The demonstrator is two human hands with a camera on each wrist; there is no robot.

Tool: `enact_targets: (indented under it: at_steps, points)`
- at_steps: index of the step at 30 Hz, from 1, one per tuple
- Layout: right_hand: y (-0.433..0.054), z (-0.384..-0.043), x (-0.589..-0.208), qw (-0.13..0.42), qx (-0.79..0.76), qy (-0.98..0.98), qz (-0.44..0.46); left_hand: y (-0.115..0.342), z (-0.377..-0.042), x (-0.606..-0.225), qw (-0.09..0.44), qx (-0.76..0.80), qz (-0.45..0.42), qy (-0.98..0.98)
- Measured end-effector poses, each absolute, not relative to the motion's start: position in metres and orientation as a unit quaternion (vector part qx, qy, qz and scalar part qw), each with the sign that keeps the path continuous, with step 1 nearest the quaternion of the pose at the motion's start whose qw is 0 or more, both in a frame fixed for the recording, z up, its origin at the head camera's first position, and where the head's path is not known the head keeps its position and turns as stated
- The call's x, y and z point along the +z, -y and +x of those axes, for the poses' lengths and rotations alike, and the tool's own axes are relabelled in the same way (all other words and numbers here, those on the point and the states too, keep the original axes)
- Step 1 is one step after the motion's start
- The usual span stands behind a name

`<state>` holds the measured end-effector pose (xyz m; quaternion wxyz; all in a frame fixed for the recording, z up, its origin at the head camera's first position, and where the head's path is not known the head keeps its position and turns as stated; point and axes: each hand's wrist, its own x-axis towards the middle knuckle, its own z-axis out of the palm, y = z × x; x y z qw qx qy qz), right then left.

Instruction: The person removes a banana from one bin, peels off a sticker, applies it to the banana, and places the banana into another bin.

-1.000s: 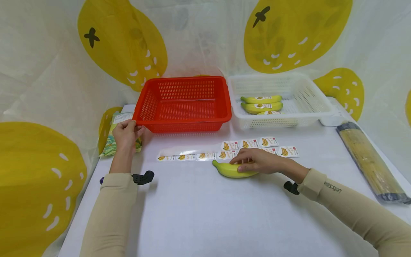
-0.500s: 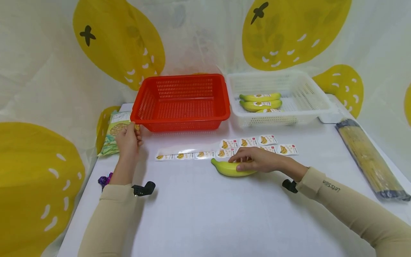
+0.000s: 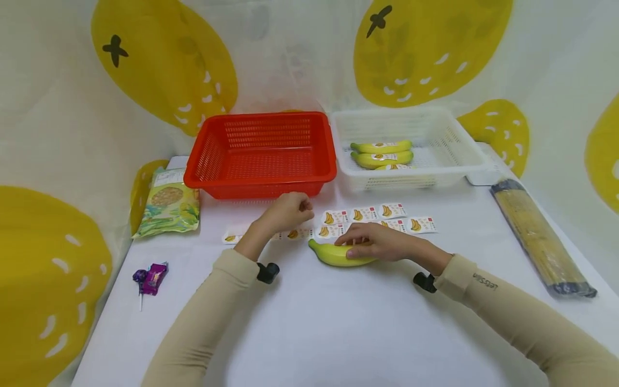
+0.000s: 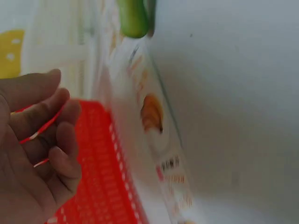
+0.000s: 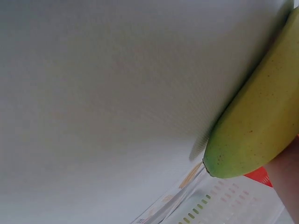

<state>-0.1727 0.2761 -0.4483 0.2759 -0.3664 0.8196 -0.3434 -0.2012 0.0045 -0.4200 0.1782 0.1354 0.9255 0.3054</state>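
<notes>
A yellow banana (image 3: 333, 255) with a green stem lies on the table in the head view, in front of two rows of banana-print stickers (image 3: 422, 224). My right hand (image 3: 379, 241) holds it from above, thumb on the near side and fingers on the far side. My left hand (image 3: 288, 210) hovers over the sticker strip, near the front of the red basket (image 3: 261, 189). Its fingers are loosely curled with nothing seen between them in the left wrist view, where the printed strip (image 4: 152, 114) runs beside the hand. The banana's green tip (image 5: 224, 161) fills the right wrist view's edge.
A white basket (image 3: 416, 176) at the back right contains several stickered bananas (image 3: 382, 159). A food packet (image 3: 169, 204) and purple-wrapped candies (image 3: 153, 278) lie at left. A long pack of noodles (image 3: 544, 239) lies along the right side.
My left hand has left the red basket's front left corner and moved right, over the stickers, uncovering the packet and candies. My right hand stays on the banana.
</notes>
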Motion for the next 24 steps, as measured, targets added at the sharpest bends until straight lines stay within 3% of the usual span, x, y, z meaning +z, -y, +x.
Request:
enact_targets:
  at_steps: [10,24]
  points:
    - [-0.266,-0.171,-0.449,0.275,-0.345,-0.816,-0.374,-0.028,-0.213,-0.443,0.203,0.214,0.105,-0.950]
    - [-0.275,-0.170,-0.448,0.274,-0.346,-0.821,-0.361,-0.036,-0.217,-0.449,0.195,0.265,0.087,-0.940]
